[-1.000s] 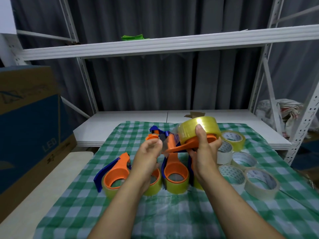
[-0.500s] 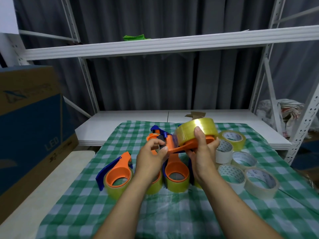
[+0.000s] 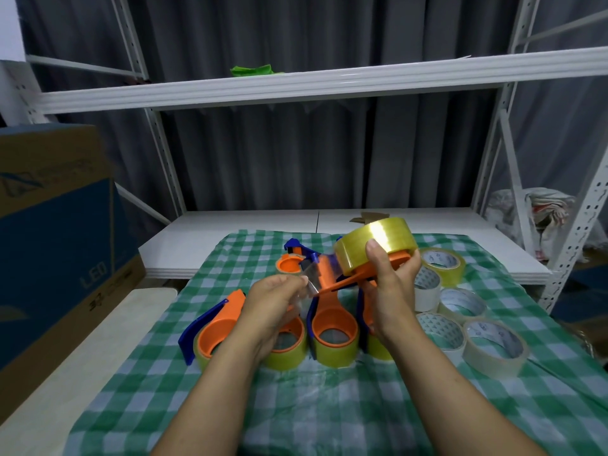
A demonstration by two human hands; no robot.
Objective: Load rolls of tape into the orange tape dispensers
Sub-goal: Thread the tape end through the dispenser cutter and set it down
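Note:
My right hand [image 3: 391,284] grips an orange tape dispenser [image 3: 332,278] held above the cloth, thumb pressed on the yellowish tape roll [image 3: 378,238] mounted on it. My left hand [image 3: 273,301] pinches the clear free end of tape [image 3: 311,287] drawn from that roll across the dispenser's front. Below the hands, loaded orange dispensers [image 3: 334,334] with blue blades stand in a row; the leftmost loaded dispenser [image 3: 214,327] shows in full. An empty orange dispenser [image 3: 291,263] lies behind. Loose tape rolls [image 3: 493,343] lie at the right.
A green checked cloth [image 3: 296,406] covers the table. A large blue and brown cardboard box [image 3: 56,245] stands at the left. A white metal shelf rack [image 3: 329,83] spans the back, its lower board [image 3: 230,228] behind the cloth. A white bag [image 3: 533,212] sits far right.
My left hand has moved to the dispenser's front and drawn the tape end down and leftward. The right hand holds the dispenser and roll almost still.

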